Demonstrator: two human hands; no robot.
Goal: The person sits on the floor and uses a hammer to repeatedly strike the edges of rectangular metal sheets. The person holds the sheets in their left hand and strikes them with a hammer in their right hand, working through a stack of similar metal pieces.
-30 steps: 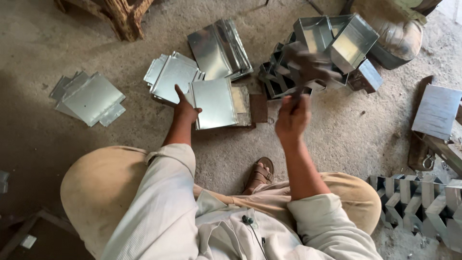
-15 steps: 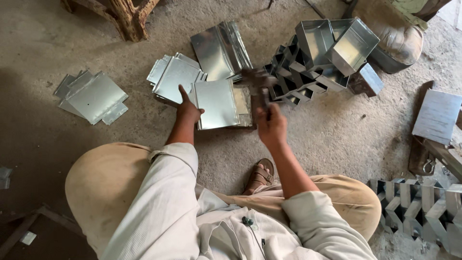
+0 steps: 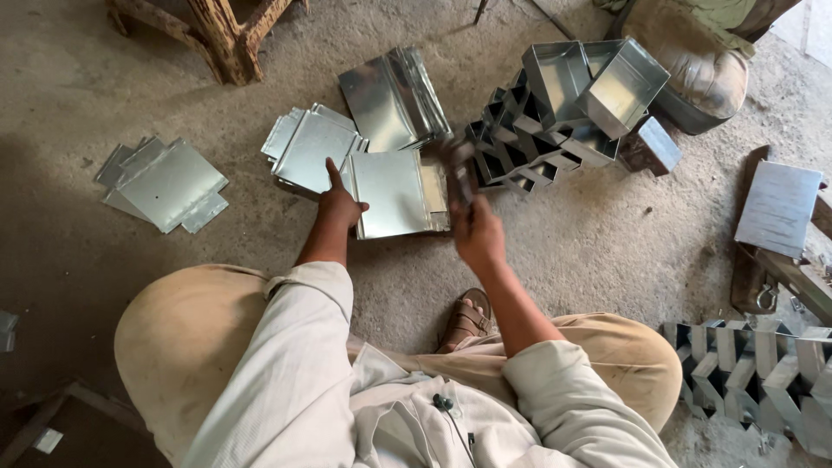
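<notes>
I squat on a concrete floor. My left hand rests flat on the left edge of a stack of flat shiny metal sheets, thumb pointing away from me. My right hand is raised just right of that stack, fingers closed around a dark object. The object is motion-blurred and I cannot tell what it is. It hovers over the stack's right edge.
More sheet stacks lie at left and beside my left hand, with folded sheets behind. Open metal boxes, a zigzag row of folded pieces, a sack, wooden legs, my sandalled foot.
My right hand has swung left from over the folded boxes to the right edge of the sheet stack, carrying the dark object. My left hand has stayed on the sheets.
</notes>
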